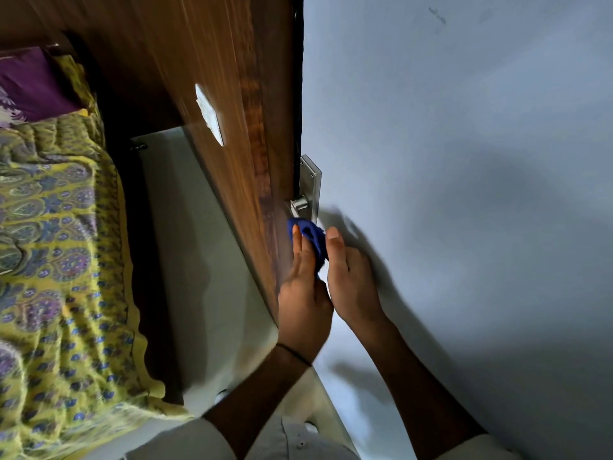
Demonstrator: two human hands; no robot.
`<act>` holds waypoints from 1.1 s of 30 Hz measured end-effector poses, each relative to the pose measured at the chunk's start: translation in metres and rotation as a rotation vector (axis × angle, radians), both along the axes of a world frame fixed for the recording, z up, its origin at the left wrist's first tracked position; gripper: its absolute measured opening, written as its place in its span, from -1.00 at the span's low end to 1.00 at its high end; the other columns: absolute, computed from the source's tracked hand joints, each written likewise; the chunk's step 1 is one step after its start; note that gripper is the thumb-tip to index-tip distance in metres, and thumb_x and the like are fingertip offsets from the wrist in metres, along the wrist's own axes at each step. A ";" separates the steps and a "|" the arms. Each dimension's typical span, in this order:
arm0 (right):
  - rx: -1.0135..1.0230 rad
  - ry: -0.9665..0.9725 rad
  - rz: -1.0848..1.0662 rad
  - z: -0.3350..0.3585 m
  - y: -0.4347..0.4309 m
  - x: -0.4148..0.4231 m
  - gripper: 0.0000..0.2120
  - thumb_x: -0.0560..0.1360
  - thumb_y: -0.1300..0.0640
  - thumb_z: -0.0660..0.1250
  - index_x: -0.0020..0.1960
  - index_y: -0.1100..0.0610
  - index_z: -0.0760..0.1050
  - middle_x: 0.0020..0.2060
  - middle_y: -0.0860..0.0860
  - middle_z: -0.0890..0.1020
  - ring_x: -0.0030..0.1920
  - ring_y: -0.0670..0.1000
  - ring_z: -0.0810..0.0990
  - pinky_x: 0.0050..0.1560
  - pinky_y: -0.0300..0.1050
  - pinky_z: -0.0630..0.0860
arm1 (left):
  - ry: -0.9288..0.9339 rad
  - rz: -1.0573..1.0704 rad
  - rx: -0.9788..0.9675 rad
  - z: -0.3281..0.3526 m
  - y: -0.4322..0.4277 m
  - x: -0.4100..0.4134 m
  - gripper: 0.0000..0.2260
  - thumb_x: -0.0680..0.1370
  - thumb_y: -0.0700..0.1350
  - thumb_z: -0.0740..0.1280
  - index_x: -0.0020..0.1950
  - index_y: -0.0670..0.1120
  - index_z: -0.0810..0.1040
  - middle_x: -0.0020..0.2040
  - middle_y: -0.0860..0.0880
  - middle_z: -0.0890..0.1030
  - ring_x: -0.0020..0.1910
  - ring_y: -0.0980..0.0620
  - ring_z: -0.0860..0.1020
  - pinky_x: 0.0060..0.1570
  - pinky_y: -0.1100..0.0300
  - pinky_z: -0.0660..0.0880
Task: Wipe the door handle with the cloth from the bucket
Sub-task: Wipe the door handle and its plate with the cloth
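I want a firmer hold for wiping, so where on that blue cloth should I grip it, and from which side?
Grip the blue cloth at its bunched lower part, between the left hand and right hand, coming from below. Its upper end seems draped over the lever of the door handle, against the wooden door, so probably only the lower part is free to pinch.

The door (225,104) stands in the middle, its edge turned to the right, and the wall (464,161) lies right of it. The door handle (303,202) is fixed on that edge (on a plate). The cloth (310,239) sits just near of the handle, between the left hand (303,300) and the right hand (351,280). The bed (56,260) lies far left, with the floor (199,260) between it and the door.
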State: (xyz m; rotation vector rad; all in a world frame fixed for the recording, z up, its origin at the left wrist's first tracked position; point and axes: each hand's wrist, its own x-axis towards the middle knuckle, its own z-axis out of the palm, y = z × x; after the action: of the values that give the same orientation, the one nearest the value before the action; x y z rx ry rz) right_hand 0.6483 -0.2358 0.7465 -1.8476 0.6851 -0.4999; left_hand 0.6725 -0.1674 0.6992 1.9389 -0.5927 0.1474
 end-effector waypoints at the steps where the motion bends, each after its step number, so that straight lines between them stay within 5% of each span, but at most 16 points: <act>1: 0.021 -0.024 -0.020 0.000 0.000 0.001 -0.52 0.67 0.01 0.11 -0.15 0.33 0.61 -0.18 0.29 0.70 -0.14 0.05 0.62 -0.06 0.00 0.49 | -0.001 0.024 0.009 0.003 -0.004 0.013 -0.40 0.52 -0.31 0.17 0.57 -0.12 0.19 0.58 -0.10 0.22 0.29 0.00 0.43 0.11 0.34 0.40; 4: 0.017 -0.050 -0.020 0.002 0.000 0.002 -0.42 0.66 -0.03 0.11 -0.24 0.43 0.53 -0.28 0.33 0.66 -0.22 0.04 0.56 -0.16 -0.07 0.40 | 0.075 0.109 0.013 0.013 -0.017 0.059 -0.42 0.51 -0.31 0.11 0.55 -0.14 0.22 0.44 -0.19 0.45 0.28 -0.20 0.51 0.13 0.17 0.42; 6: -0.001 -0.049 0.012 0.002 0.001 0.000 -0.39 0.67 -0.05 0.07 -0.15 0.49 0.52 -0.29 0.35 0.65 -0.22 0.08 0.56 -0.13 -0.03 0.39 | 0.182 0.142 -0.007 0.016 -0.017 0.083 -0.48 0.49 -0.40 0.11 0.45 -0.17 0.36 0.07 -0.22 0.61 0.00 -0.23 0.58 -0.10 0.24 0.37; 8: -0.020 -0.059 0.030 -0.003 -0.002 0.002 -0.39 0.68 -0.05 0.06 -0.07 0.51 0.52 -0.24 0.36 0.66 -0.15 0.13 0.59 -0.06 0.01 0.43 | 0.253 0.087 -0.059 0.015 -0.010 0.089 -0.55 0.45 -0.40 0.10 0.30 -0.20 0.48 -0.19 -0.10 0.54 -0.28 -0.07 0.51 -0.23 0.21 0.33; 10: -0.012 -0.045 0.058 -0.007 -0.003 0.003 -0.30 0.65 -0.18 0.00 -0.02 0.47 0.53 -0.17 0.32 0.68 -0.06 0.20 0.63 0.01 0.08 0.52 | 0.358 0.050 -0.177 0.013 -0.002 0.073 -0.66 0.42 -0.38 0.10 0.11 -0.22 0.51 -0.30 -0.03 0.46 -0.34 -0.03 0.43 -0.32 0.20 0.38; 12: 0.030 -0.028 0.069 -0.012 -0.004 0.005 -0.19 0.55 -0.34 -0.07 0.03 0.38 0.57 -0.11 0.24 0.71 0.01 0.17 0.67 0.12 0.17 0.55 | 0.498 -0.001 -0.321 0.009 0.007 0.034 -0.72 0.42 -0.44 0.11 0.00 -0.23 0.51 -0.32 -0.04 0.49 -0.31 -0.05 0.46 -0.38 0.23 0.45; 16: 0.136 -0.044 0.067 -0.011 -0.003 0.002 -0.32 0.55 -0.28 -0.04 0.21 0.17 0.62 0.12 0.04 0.71 0.20 -0.10 0.62 0.35 0.00 0.46 | 0.750 -0.132 -0.575 0.014 0.026 -0.011 -0.71 0.37 -0.44 0.17 -0.04 -0.22 0.57 -0.32 -0.02 0.59 -0.30 0.01 0.54 -0.33 0.22 0.52; 19: 0.130 -0.045 0.096 -0.011 -0.004 0.002 -0.32 0.55 -0.29 -0.04 0.24 0.15 0.61 0.14 0.03 0.70 0.23 -0.09 0.60 0.35 0.03 0.46 | 0.963 -0.072 -0.687 0.023 0.022 0.015 -0.70 0.41 -0.54 0.11 -0.05 -0.29 0.55 -0.33 -0.11 0.61 -0.34 -0.02 0.60 -0.37 0.22 0.58; 22: 0.126 -0.016 0.070 -0.014 -0.005 0.003 -0.26 0.52 -0.36 -0.03 0.15 0.20 0.63 0.06 0.08 0.72 0.14 -0.01 0.65 0.28 0.14 0.49 | 1.067 0.050 -0.767 0.023 0.008 0.053 -0.69 0.38 -0.53 0.13 0.04 -0.33 0.49 -0.14 -0.24 0.51 -0.20 -0.17 0.55 -0.34 0.13 0.59; 25: 0.146 -0.006 0.050 -0.018 -0.007 0.001 -0.31 0.53 -0.33 0.03 0.08 0.21 0.64 -0.01 0.12 0.73 0.11 0.05 0.66 0.27 0.14 0.49 | 0.972 0.157 -0.737 0.022 -0.001 0.081 -0.70 0.33 -0.49 0.16 0.01 -0.31 0.46 -0.07 -0.23 0.44 -0.11 -0.19 0.46 -0.25 0.07 0.50; 28: 0.162 -0.031 0.056 -0.020 -0.008 0.001 -0.50 0.63 -0.17 0.10 0.08 0.17 0.66 0.01 0.09 0.74 0.15 0.00 0.65 0.29 0.08 0.49 | 0.665 0.120 -0.494 0.024 -0.006 0.070 -0.69 0.38 -0.45 0.12 0.02 -0.26 0.50 -0.28 -0.15 0.47 -0.32 -0.05 0.47 -0.36 0.22 0.46; 30: 0.124 -0.037 0.063 -0.021 -0.009 0.002 -0.43 0.62 -0.20 0.05 0.10 0.21 0.64 -0.01 0.13 0.73 0.13 0.06 0.65 0.26 0.09 0.50 | 0.436 0.065 -0.315 0.017 -0.002 0.040 -0.65 0.38 -0.37 0.10 0.06 -0.17 0.54 -0.37 -0.05 0.46 -0.43 0.06 0.41 -0.41 0.20 0.42; 33: 0.128 -0.048 0.109 -0.026 -0.010 0.005 -0.35 0.56 -0.29 -0.03 0.18 0.13 0.63 0.03 0.03 0.74 0.13 -0.06 0.65 0.26 0.06 0.51 | 0.332 -0.011 -0.229 0.009 0.004 -0.008 -0.54 0.50 -0.42 0.11 0.22 0.03 0.50 -0.38 -0.03 0.42 -0.46 0.16 0.34 -0.43 0.32 0.35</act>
State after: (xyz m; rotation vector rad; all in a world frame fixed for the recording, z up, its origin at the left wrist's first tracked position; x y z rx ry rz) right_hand 0.6531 -0.2460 0.7208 -1.7373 0.5676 -0.4181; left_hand 0.6646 -0.1632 0.7080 1.6890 -0.3491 -0.1092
